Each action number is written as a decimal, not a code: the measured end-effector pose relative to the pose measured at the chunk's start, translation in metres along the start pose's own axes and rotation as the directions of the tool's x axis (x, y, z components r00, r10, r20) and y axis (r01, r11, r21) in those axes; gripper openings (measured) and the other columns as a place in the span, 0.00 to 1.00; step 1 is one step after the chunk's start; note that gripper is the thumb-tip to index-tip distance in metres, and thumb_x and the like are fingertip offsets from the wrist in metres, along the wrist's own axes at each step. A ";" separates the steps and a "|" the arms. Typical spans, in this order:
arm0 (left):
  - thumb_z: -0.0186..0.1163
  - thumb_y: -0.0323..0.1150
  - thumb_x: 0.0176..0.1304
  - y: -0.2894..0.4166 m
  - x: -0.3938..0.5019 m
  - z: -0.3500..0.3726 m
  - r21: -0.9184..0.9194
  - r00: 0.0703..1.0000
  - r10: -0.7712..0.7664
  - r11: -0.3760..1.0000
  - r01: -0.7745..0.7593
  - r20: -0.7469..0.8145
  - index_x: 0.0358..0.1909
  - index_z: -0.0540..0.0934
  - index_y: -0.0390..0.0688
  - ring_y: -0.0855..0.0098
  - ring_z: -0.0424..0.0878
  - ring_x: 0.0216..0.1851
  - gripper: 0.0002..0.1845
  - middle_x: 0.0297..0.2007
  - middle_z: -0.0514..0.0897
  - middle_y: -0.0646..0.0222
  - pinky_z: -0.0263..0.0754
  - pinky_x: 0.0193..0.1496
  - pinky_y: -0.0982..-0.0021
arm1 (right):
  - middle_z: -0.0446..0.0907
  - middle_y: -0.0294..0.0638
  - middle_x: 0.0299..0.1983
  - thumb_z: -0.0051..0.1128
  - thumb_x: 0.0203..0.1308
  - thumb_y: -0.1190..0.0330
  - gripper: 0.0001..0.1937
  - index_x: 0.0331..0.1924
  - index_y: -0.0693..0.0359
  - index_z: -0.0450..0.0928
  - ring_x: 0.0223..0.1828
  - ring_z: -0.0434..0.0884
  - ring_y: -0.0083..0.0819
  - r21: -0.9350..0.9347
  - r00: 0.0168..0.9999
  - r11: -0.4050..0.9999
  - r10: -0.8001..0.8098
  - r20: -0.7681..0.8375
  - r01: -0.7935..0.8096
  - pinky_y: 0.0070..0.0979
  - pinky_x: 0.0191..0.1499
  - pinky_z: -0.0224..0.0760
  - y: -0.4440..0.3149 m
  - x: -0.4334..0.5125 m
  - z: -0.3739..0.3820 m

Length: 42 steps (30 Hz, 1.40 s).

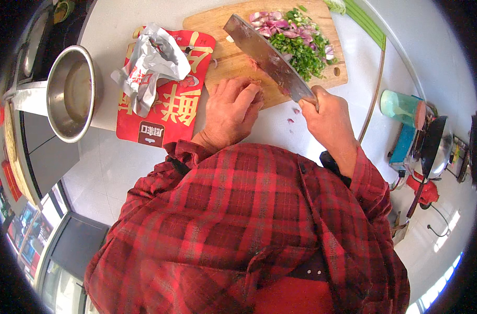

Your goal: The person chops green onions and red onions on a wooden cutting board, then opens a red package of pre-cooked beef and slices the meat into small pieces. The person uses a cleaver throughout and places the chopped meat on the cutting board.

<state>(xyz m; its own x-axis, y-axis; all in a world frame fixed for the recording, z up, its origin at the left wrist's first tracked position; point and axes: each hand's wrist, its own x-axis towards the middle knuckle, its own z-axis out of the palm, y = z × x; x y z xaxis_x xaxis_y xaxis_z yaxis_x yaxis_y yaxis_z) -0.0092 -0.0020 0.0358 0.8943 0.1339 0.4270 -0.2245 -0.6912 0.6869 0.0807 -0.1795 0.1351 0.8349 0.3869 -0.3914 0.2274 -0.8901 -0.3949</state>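
Note:
My right hand (326,114) grips the handle of a cleaver (271,59), whose wide blade slants up and left over a wooden cutting board (230,47). Bits of reddish meat (258,64) lie by the blade. My left hand (233,108) presses on a piece of meat (255,83) at the board's near edge, its fingers curled over most of it. Beyond the blade are sliced red onion (275,24) and a heap of chopped green herbs or scallions (301,57). Left of my left hand, crumpled foil packaging (156,64) rests on a red food package (167,127).
A metal bowl (75,94) sits at the counter's left edge. To the right are a green-tinted container (399,108), a blue portable stove (402,143) and a dark pan (434,147). Small onion scraps (291,120) lie on the counter beside the board.

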 end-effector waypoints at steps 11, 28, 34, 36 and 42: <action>0.61 0.28 0.49 -0.005 0.018 0.001 0.068 0.999 0.016 0.997 -0.020 0.051 0.44 0.77 0.42 0.62 0.75 0.38 0.17 0.36 0.77 0.67 0.64 0.38 0.59 | 0.79 0.58 0.26 0.54 0.55 0.65 0.13 0.31 0.70 0.77 0.33 0.81 0.55 0.013 1.000 1.000 0.014 0.010 -0.014 0.44 0.37 0.72 0.016 0.007 0.004; 0.69 0.33 0.47 -0.008 0.043 -0.001 0.150 0.940 -0.235 0.968 0.202 0.250 0.38 0.78 0.42 0.53 0.79 0.39 0.15 0.35 0.80 0.58 0.74 0.42 0.56 | 0.77 0.60 0.24 0.53 0.56 0.65 0.12 0.29 0.69 0.74 0.30 0.80 0.58 0.090 0.995 0.992 0.088 -0.038 -0.084 0.45 0.34 0.71 0.013 -0.002 0.009; 0.67 0.29 0.47 -0.003 0.028 -0.007 0.017 0.965 -0.215 0.976 0.215 0.147 0.42 0.79 0.40 0.53 0.79 0.40 0.17 0.39 0.79 0.56 0.76 0.41 0.58 | 0.77 0.54 0.21 0.52 0.60 0.66 0.09 0.31 0.65 0.73 0.26 0.79 0.55 -0.027 0.994 0.996 -0.088 -0.065 0.086 0.46 0.31 0.70 -0.003 -0.012 -0.009; 0.66 0.27 0.48 -0.004 0.025 -0.008 -0.039 0.975 -0.192 0.980 0.197 0.115 0.42 0.79 0.40 0.53 0.79 0.41 0.17 0.39 0.78 0.56 0.77 0.41 0.59 | 0.77 0.53 0.20 0.52 0.60 0.67 0.09 0.31 0.64 0.73 0.25 0.79 0.54 -0.077 0.996 0.994 -0.086 -0.029 0.084 0.46 0.30 0.70 -0.005 -0.013 -0.011; 0.61 0.22 0.50 -0.009 0.020 -0.004 -0.071 0.983 -0.155 0.984 0.162 0.099 0.43 0.79 0.40 0.53 0.79 0.40 0.15 0.38 0.78 0.57 0.76 0.41 0.59 | 0.77 0.53 0.19 0.53 0.60 0.67 0.08 0.32 0.64 0.73 0.25 0.79 0.54 -0.140 0.991 0.981 -0.133 0.021 0.134 0.47 0.29 0.69 -0.004 -0.016 -0.014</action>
<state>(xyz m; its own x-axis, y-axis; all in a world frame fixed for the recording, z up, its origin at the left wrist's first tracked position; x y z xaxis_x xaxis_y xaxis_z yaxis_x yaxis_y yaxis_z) 0.0092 0.0103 0.0404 0.9521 0.1684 0.2554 -0.1036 -0.6080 0.7871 0.0732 -0.1855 0.1542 0.7866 0.5067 -0.3530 0.4054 -0.8549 -0.3237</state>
